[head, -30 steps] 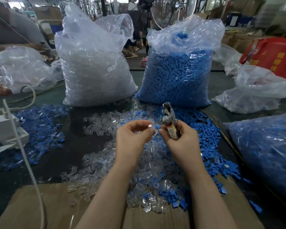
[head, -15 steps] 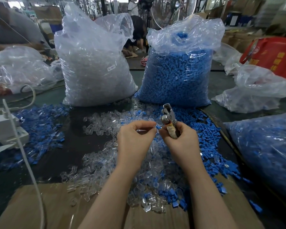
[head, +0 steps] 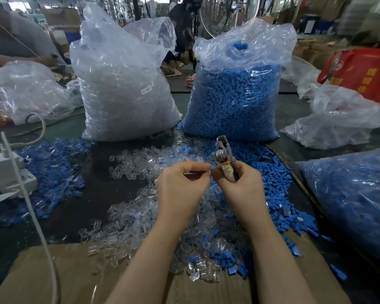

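My right hand (head: 239,185) grips a small metal tool (head: 223,151) by its tape-wrapped handle, with the metal head pointing up and away. My left hand (head: 182,185) is raised beside it, fingertips curled together and pinching a small clear plastic piece (head: 206,171) right at the right hand's fingertips. Below both hands lies a heap of loose clear plastic pieces (head: 138,211). Loose blue plastic pieces (head: 272,172) spread to the right of it.
A tall bag of clear pieces (head: 123,88) and a tall bag of blue pieces (head: 235,95) stand behind. Another blue-filled bag (head: 351,194) lies right. Blue pieces (head: 51,167), a white box (head: 4,172) and white cable (head: 31,205) are left. Cardboard (head: 53,277) covers the near edge.
Both hands stay raised together over the heap; the left thumb and fingertips have closed a little tighter on the clear piece. The tool has barely shifted.
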{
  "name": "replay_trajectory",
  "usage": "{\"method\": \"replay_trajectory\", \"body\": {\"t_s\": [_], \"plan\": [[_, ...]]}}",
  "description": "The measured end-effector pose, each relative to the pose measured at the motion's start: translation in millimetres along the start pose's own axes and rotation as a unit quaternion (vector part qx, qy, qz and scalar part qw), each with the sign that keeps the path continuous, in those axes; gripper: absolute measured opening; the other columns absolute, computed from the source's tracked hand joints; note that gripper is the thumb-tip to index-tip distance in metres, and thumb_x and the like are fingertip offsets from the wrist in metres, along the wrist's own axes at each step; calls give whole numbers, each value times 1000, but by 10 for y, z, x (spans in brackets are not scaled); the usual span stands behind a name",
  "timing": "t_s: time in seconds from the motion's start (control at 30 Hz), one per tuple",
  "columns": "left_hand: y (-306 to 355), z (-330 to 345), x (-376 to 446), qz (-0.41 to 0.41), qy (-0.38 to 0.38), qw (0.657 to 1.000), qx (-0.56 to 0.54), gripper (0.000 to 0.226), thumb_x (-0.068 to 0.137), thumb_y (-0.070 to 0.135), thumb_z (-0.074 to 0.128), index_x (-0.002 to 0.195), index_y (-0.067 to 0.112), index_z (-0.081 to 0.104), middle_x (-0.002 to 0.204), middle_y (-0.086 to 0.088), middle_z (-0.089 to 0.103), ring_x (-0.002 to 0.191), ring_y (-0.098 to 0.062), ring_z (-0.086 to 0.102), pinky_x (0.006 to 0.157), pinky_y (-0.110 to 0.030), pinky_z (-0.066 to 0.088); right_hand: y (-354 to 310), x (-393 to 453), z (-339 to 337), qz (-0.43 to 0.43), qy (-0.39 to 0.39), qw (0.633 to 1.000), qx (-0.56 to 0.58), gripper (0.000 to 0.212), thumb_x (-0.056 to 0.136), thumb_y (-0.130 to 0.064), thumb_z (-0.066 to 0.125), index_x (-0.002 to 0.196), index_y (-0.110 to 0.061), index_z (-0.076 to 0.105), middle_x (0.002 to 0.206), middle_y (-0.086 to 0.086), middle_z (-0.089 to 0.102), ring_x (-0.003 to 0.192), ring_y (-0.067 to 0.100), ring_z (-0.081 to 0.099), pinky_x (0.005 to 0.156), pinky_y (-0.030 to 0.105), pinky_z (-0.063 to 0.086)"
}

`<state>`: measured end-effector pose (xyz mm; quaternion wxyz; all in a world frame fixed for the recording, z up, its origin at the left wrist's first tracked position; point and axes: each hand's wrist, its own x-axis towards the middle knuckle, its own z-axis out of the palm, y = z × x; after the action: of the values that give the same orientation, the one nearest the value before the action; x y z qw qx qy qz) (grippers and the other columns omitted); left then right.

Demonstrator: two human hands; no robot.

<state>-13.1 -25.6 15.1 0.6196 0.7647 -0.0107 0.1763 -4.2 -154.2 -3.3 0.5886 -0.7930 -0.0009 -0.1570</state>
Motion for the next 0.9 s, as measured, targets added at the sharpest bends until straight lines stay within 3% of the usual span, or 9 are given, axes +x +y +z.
{"method": "replay_trajectory", "body": {"t_s": [0.1, 0.2, 0.27, 0.33, 0.5, 0.63, 0.9], "plan": [[0, 6, 4, -12, 7, 1000, -19, 26, 76, 3, 78, 78, 28, 76, 73, 16, 73, 68, 1, 69, 62, -10, 51, -14, -7, -9, -2, -4, 1000, 26, 11, 87, -16, 72, 85, -7, 67, 78, 17, 66, 67, 33, 57, 66, 55, 50], [-5, 13, 9, -20, 17, 999, -36, 22, 75, 5, 80, 76, 26, 75, 73, 14, 74, 68, 0, 69, 61, -11, 51, -34, -19, -9, 1, -21, 999, 47, 8, 87, -13, 72, 82, -19, 70, 80, 11, 68, 81, 35, 62, 72, 50, 53], [-7, 12, 14, -20, 24, 999, -41, 16, 75, 7, 82, 77, 22, 75, 73, 12, 74, 67, 0, 69, 62, -12, 51, -44, -21, -7, 0, -34, 998, 57, 14, 87, -15, 72, 79, -27, 71, 82, 7, 70, 81, 31, 63, 70, 43, 53], [-17, 1, 24, -30, 23, 998, -49, 14, 77, 7, 81, 79, 20, 75, 73, 11, 74, 68, -2, 69, 63, -14, 53, -37, -16, -15, -2, -49, 998, 51, 8, 87, -20, 71, 82, -26, 71, 82, 7, 70, 81, 30, 64, 69, 42, 53], [-42, -56, 72, -76, 15, 987, -144, 14, 79, 1, 77, 82, 14, 74, 77, -4, 75, 77, -19, 73, 70, -24, 58, 17, 4, -65, -7, -84, 996, -9, 8, 84, -27, 70, 90, -23, 69, 84, 0, 71, 82, 24, 67, 79, 52, 55], [-45, -95, 93, -76, 9, 975, -206, 16, 82, -4, 73, 82, 13, 72, 74, -2, 75, 72, -12, 72, 67, -19, 55, 8, -5, -84, -10, -118, 990, -74, 26, 74, -38, 61, 94, -23, 65, 83, -2, 69, 81, 23, 64, 78, 53, 53], [-56, -141, 107, -50, -17, 973, -227, 17, 83, -3, 72, 82, 14, 73, 80, -5, 75, 78, -20, 73, 74, -26, 58, 13, -12, -74, -18, -140, 985, -100, 23, 74, -37, 59, 94, -28, 62, 81, -5, 67, 79, 21, 62, 77, 52, 52]]}}
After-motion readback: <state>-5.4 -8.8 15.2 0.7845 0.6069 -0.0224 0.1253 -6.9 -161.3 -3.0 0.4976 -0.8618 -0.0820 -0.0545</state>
